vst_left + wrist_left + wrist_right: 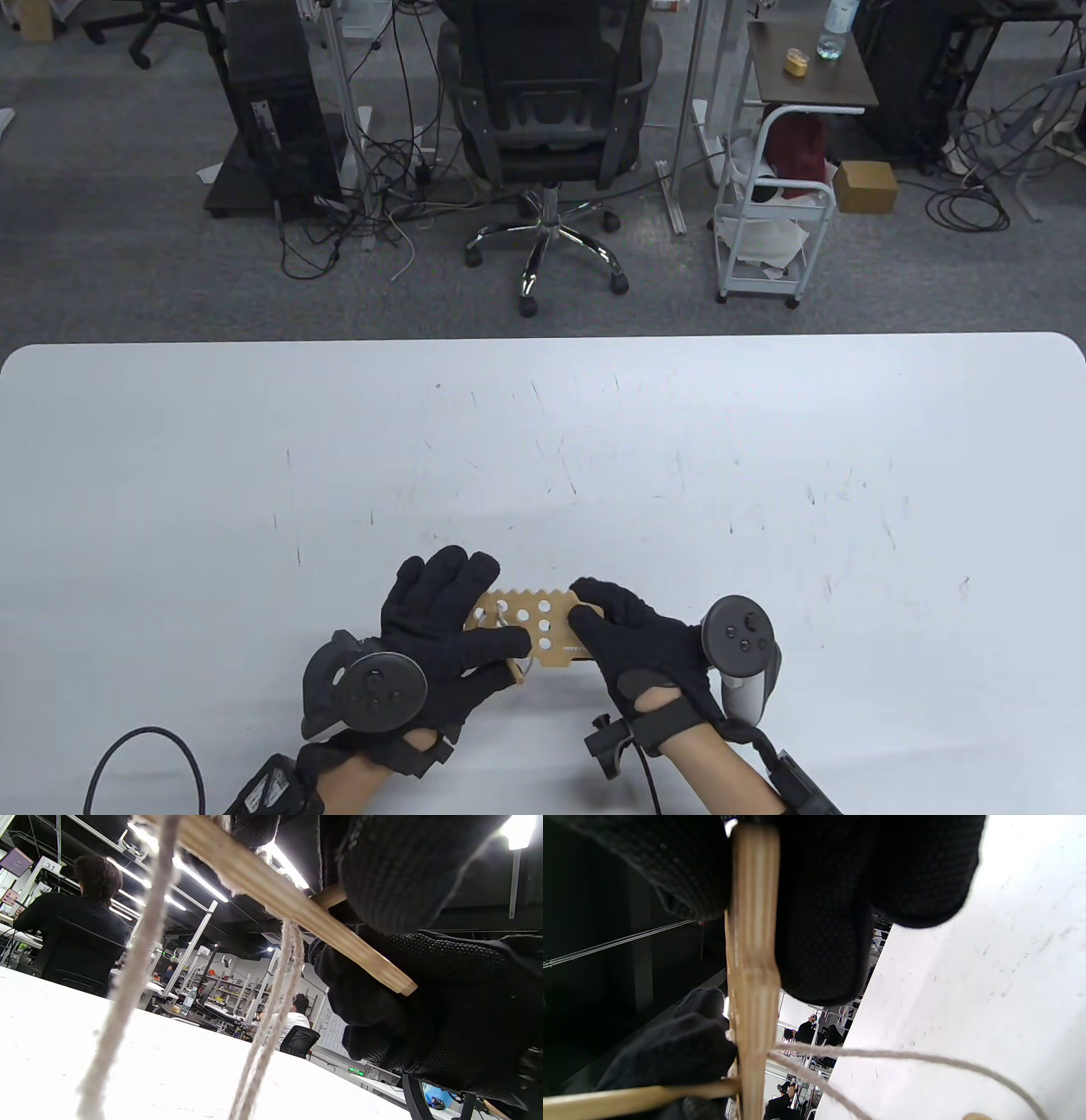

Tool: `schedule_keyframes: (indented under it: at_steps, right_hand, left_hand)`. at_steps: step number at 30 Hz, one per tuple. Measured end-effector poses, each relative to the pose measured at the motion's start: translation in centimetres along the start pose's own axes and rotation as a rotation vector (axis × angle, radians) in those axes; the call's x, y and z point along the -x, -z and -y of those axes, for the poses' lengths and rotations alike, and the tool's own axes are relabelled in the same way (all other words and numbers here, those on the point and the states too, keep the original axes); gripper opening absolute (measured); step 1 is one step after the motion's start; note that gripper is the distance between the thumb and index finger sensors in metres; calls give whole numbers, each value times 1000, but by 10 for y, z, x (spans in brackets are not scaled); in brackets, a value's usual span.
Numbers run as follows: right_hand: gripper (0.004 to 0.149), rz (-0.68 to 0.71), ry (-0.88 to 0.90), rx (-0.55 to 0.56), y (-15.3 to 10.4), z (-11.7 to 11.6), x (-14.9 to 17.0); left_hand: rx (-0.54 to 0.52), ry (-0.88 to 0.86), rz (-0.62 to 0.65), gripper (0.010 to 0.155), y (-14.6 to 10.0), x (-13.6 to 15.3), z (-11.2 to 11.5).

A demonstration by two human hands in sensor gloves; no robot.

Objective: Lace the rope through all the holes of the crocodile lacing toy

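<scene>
— How were the hands placed?
— Both sat near, close together. The left grip [441, 615] curled its fingers round something; the right grip [632, 632] pinched with curled fingers too.

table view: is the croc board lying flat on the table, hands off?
No, both the left hand and the right hand grip the board at its ends.

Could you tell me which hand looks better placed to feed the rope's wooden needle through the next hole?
Probably the left hand: it already pinches the wooden needle at the crocodile board, by the laced holes where the rope hangs. The right hand grips the board's other end, steadying it.
</scene>
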State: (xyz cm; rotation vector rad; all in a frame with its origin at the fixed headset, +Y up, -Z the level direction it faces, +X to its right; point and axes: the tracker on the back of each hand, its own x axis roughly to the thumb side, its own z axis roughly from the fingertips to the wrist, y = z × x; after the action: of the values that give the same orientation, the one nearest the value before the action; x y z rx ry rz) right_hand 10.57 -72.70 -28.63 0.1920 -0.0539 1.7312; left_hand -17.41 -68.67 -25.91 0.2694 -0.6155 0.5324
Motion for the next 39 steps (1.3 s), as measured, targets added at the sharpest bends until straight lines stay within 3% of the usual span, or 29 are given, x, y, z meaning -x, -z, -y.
schedule_keyframes:
  at_steps: [39]
  right_hand:
    - [48, -60, 22, 127, 14, 36, 11]
  left_hand:
    - [-163, -37, -137, 45, -4, 30, -30]
